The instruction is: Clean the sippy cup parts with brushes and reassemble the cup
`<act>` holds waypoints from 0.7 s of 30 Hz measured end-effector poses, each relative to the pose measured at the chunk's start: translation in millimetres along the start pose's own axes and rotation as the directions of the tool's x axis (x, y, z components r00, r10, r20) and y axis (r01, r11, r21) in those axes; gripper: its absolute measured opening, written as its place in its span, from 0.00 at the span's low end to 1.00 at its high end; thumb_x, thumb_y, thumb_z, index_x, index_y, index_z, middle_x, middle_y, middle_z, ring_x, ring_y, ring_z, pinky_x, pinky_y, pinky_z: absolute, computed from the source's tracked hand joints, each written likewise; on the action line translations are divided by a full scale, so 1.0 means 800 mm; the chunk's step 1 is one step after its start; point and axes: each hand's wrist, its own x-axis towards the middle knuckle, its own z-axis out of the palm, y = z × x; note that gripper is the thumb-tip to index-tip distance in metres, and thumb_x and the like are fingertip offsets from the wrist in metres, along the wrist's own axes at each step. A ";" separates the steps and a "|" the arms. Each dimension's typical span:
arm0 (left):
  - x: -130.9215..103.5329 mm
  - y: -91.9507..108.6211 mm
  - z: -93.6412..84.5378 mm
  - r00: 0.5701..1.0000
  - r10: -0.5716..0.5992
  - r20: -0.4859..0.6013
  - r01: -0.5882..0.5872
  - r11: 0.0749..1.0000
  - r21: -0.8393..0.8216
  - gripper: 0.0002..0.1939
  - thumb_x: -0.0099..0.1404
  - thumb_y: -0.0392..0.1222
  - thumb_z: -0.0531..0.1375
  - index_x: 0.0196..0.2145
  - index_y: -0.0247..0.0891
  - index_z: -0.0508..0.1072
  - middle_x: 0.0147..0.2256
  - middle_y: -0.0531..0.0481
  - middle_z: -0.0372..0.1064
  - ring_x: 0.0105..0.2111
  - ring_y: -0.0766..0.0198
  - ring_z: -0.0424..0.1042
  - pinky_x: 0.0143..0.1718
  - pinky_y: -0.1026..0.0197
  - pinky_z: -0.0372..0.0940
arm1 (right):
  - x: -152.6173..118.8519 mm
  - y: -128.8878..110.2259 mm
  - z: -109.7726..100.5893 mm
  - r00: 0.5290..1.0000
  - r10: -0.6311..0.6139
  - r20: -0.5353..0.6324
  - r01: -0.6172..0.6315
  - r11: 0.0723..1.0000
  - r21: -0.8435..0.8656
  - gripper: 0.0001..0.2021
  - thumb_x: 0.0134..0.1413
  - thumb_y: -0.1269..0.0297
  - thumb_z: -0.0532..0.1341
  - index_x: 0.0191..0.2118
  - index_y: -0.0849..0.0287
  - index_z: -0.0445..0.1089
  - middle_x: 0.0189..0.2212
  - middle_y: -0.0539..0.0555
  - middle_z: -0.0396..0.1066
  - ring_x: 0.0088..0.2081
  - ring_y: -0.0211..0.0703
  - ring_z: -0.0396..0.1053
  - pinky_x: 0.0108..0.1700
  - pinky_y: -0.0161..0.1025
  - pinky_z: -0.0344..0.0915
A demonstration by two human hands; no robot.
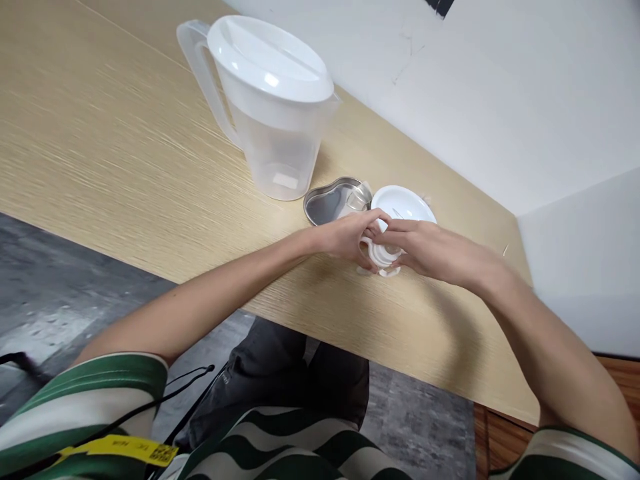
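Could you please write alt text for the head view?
Both hands, left hand and right hand, grip a small white part on a wooden table. Behind it lie a white lid, a metal dish and a lidded jug.

Nothing can be read with certainty. A yellow tag [123,451] at the near left, lying on the striped shirt [75,407], carries small dark print and what looks like a square code, but all of it is too blurred to make out.

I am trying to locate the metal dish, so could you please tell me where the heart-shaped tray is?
In the head view, the heart-shaped metal tray lies on the wooden table, between the lidded plastic pitcher and the white plate, just beyond the left hand.
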 end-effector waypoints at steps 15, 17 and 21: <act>0.000 -0.002 0.002 1.000 0.027 -0.017 -0.026 0.999 0.033 0.42 0.45 0.41 0.78 0.55 0.38 0.66 0.41 0.47 0.80 0.42 0.56 0.79 0.42 0.59 0.69 | 0.001 0.010 0.003 1.000 -0.002 0.019 0.002 1.000 -0.003 0.15 0.54 0.81 0.62 0.46 0.59 0.74 0.45 0.56 0.77 0.46 0.47 0.73 0.46 0.39 0.63; 0.000 -0.003 0.003 0.999 0.031 -0.040 -0.029 0.998 0.056 0.42 0.44 0.43 0.79 0.54 0.38 0.67 0.40 0.47 0.79 0.41 0.56 0.78 0.41 0.59 0.68 | 0.001 0.005 0.006 1.000 0.004 0.008 -0.004 1.000 -0.008 0.18 0.55 0.80 0.61 0.51 0.60 0.73 0.48 0.58 0.76 0.48 0.49 0.73 0.48 0.40 0.64; 0.002 -0.006 0.006 0.998 0.025 -0.058 -0.021 0.998 0.059 0.44 0.41 0.44 0.79 0.54 0.37 0.67 0.37 0.49 0.77 0.39 0.58 0.77 0.38 0.61 0.67 | 0.005 -0.004 0.009 0.992 0.123 0.040 -0.118 0.986 -0.121 0.15 0.60 0.72 0.64 0.52 0.62 0.74 0.49 0.62 0.75 0.47 0.53 0.73 0.46 0.42 0.65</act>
